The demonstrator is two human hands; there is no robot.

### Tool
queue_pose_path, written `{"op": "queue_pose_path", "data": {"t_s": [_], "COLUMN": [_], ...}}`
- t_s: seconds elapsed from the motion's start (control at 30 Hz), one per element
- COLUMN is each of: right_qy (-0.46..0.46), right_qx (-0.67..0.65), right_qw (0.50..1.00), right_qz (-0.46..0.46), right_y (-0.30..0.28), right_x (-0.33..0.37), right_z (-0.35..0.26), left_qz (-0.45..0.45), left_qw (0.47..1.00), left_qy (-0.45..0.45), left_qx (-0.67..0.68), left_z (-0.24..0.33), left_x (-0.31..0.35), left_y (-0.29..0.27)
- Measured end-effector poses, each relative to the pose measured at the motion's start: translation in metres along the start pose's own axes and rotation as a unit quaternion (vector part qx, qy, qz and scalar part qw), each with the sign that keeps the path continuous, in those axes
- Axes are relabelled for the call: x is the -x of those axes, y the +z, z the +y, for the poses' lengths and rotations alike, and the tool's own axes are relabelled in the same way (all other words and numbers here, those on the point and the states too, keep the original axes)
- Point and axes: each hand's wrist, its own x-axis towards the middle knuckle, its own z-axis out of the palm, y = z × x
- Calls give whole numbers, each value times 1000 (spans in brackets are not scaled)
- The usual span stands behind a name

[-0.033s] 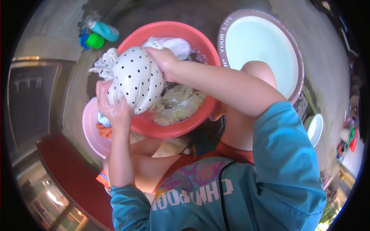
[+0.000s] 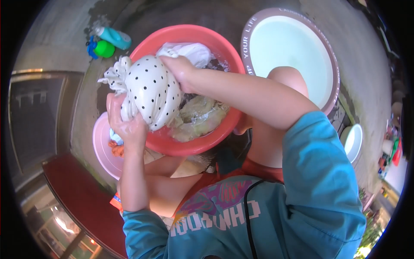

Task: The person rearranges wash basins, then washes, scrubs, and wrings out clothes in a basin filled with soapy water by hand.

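Note:
Both my hands hold a wet white cloth with black dots (image 2: pixel 151 93), bunched into a twisted bundle over the left rim of a red basin (image 2: pixel 224 52). My left hand (image 2: pixel 127 127) grips the bundle's lower end from below. Gripping its upper end, my right hand (image 2: pixel 181 71) reaches across the basin. In the basin lie soapy water, a pale yellowish cloth (image 2: pixel 200 118) and a white cloth (image 2: pixel 189 52).
A small pink basin (image 2: pixel 100 149) with orange and blue items sits under my left hand. A large brown-rimmed basin (image 2: pixel 332 64) of pale water stands at the upper right. A teal bottle (image 2: pixel 113 38) with a green cap lies at the upper left; a white bowl (image 2: pixel 353 142) is at the right.

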Motion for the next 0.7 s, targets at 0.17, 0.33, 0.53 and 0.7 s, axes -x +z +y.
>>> {"op": "queue_pose_path", "data": {"t_s": [0.17, 0.33, 0.53, 0.7], "right_qy": [115, 142, 133, 12], "right_qx": [38, 134, 351, 509], "right_qw": [986, 970, 886, 792], "right_qz": [-113, -144, -271, -336], "right_y": [-14, -17, -3, -24], "right_x": [3, 9, 35, -34], "right_z": [-4, -5, -3, 77], "left_qz": [-113, -190, -283, -370], "left_qw": [988, 962, 927, 890], "left_qy": [84, 154, 204, 247], "left_qx": [-58, -119, -136, -98], "left_z": [28, 50, 69, 92], "left_x": [-8, -6, 14, 20], "left_y": [5, 7, 3, 17]}}
